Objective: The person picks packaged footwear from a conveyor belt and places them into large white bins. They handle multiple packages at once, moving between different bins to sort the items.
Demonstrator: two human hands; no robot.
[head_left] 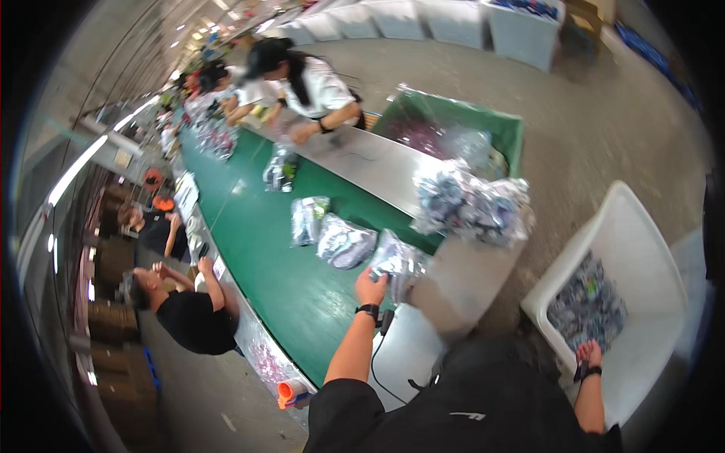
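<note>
My left hand is closed at the edge of a clear plastic bag on the near end of the green conveyor belt. A small dark piece shows at its fingertips; its kind is too small to tell. Two more filled clear bags, a pale bag and a bag with some green in it, lie just beyond. My right hand is at the near side of a white plastic bin, with its fingers curled. Inside the bin is a heap of small grey-blue packets. Whatever the right fingers hold is hidden.
A clear bag bundle rests on the metal ledge by a green lined container. Co-workers stand along both sides of the belt. An orange tape roll sits on the left ledge. White bins line the back.
</note>
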